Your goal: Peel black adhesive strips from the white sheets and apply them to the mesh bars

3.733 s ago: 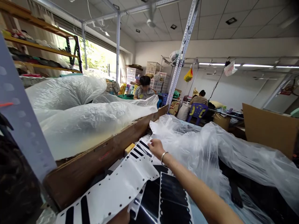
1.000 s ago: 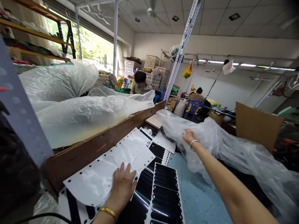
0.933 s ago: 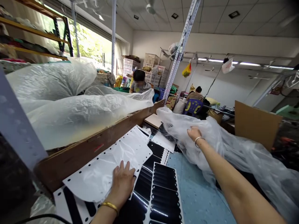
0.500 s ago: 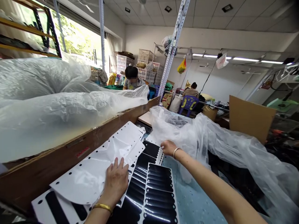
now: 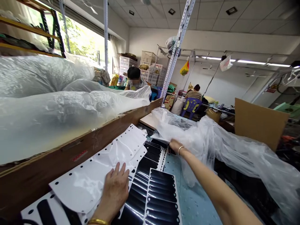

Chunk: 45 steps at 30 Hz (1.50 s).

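My left hand [image 5: 117, 184] lies flat with fingers stretched out on a white sheet [image 5: 93, 168] that has black dots along its edges. My right hand [image 5: 174, 146], fingers closed, grips the edge of a sheet at the far end of the pile; its raised pale corner [image 5: 159, 137] shows beside the fingers. Under and beside the white sheet lie glossy black sheets [image 5: 138, 184] with white borders. Nearest me on the right is a smaller black sheet [image 5: 162, 197] with a row of rounded, holed ends.
A brown board edge [image 5: 100, 137] runs along the left, with clear plastic sheeting [image 5: 70, 109] behind it. More crumpled plastic [image 5: 199, 134] lies right of the pile on the light blue tabletop [image 5: 197, 193]. A cardboard panel [image 5: 260, 122] stands at right. Two people sit farther back.
My right hand has shifted slightly right, and the sheet edge at its fingers is now lifted. My left hand stays on the white sheet. The view has moved a little.
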Each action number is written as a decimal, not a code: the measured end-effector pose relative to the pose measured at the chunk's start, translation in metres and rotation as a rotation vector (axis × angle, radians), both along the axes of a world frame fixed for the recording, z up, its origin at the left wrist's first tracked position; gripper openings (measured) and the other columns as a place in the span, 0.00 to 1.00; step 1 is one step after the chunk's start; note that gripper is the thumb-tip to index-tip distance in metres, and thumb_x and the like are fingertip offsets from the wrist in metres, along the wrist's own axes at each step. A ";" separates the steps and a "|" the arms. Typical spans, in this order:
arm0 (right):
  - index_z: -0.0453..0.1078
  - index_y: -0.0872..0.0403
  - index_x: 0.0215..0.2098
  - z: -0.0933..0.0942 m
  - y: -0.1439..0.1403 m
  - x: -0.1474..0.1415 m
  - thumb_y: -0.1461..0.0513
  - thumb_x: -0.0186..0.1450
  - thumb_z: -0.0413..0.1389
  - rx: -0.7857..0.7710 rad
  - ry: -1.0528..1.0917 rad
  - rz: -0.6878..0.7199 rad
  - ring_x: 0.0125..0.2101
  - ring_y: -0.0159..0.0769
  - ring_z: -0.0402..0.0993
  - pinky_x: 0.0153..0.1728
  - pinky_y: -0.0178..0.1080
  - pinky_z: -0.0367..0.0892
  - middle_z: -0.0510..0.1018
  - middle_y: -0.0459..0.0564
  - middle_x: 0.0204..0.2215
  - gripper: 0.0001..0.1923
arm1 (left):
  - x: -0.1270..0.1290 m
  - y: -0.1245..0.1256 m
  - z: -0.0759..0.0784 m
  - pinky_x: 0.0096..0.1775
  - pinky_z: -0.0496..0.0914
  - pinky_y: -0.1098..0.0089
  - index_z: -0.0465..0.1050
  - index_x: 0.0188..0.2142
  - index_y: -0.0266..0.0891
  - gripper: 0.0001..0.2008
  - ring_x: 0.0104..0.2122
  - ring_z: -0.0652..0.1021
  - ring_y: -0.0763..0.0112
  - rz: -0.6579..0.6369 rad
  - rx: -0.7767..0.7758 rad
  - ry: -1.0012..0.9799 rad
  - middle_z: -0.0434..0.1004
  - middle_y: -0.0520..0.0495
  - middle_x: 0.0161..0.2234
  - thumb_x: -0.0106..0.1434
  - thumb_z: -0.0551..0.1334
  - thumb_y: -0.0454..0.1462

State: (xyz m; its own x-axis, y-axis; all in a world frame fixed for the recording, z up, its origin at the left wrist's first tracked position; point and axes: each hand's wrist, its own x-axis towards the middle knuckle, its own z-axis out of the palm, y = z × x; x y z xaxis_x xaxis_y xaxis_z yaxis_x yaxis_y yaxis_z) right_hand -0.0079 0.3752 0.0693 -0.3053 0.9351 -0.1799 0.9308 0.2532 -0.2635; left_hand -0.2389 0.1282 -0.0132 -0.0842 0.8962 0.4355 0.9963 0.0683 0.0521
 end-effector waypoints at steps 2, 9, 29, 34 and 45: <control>0.66 0.56 0.52 0.023 0.011 0.013 0.58 0.68 0.55 -0.061 0.151 -0.047 0.44 0.41 0.73 0.43 0.47 0.71 0.71 0.53 0.49 0.16 | 0.003 -0.001 0.003 0.52 0.64 0.49 0.77 0.44 0.37 0.18 0.58 0.68 0.47 0.002 -0.007 -0.004 0.74 0.38 0.54 0.59 0.53 0.27; 0.69 0.60 0.44 0.077 -0.022 0.054 0.57 0.69 0.52 -0.283 0.595 -0.037 0.32 0.36 0.77 0.30 0.40 0.74 0.78 0.52 0.36 0.13 | 0.007 -0.004 0.017 0.53 0.64 0.51 0.76 0.45 0.36 0.19 0.59 0.67 0.49 -0.020 -0.084 -0.037 0.74 0.39 0.54 0.59 0.53 0.26; 0.64 0.54 0.17 0.041 -0.201 -0.022 0.42 0.51 0.62 -0.321 1.228 0.076 0.11 0.29 0.65 0.11 0.33 0.64 0.67 0.42 0.11 0.25 | 0.076 -0.068 0.084 0.38 0.71 0.61 0.77 0.29 0.38 0.10 0.35 0.79 0.54 -0.143 0.058 -1.244 0.80 0.47 0.28 0.44 0.68 0.38; 0.68 0.56 0.25 0.058 -0.183 -0.037 0.41 0.59 0.53 -0.297 1.231 0.081 0.16 0.33 0.71 0.15 0.34 0.68 0.73 0.48 0.17 0.26 | 0.047 -0.064 0.085 0.26 0.69 0.71 0.69 0.21 0.37 0.11 0.22 0.75 0.68 -0.132 0.142 -1.562 0.73 0.53 0.20 0.49 0.66 0.42; 0.75 0.57 0.29 0.006 -0.180 -0.048 0.58 0.60 0.56 -0.095 0.613 0.264 0.28 0.39 0.75 0.30 0.36 0.67 0.77 0.49 0.21 0.10 | -0.022 -0.050 0.055 0.33 0.75 0.63 0.71 0.31 0.39 0.07 0.30 0.81 0.61 0.219 0.429 -1.592 0.81 0.49 0.27 0.51 0.63 0.38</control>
State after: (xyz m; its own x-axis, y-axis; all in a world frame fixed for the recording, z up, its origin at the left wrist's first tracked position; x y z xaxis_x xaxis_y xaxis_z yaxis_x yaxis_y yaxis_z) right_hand -0.0563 0.1951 0.0754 -0.5947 0.8037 0.0207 0.5159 0.4012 -0.7568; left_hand -0.2614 0.0778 0.0415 -0.7563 0.6542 -0.0088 -0.0949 -0.0964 0.9908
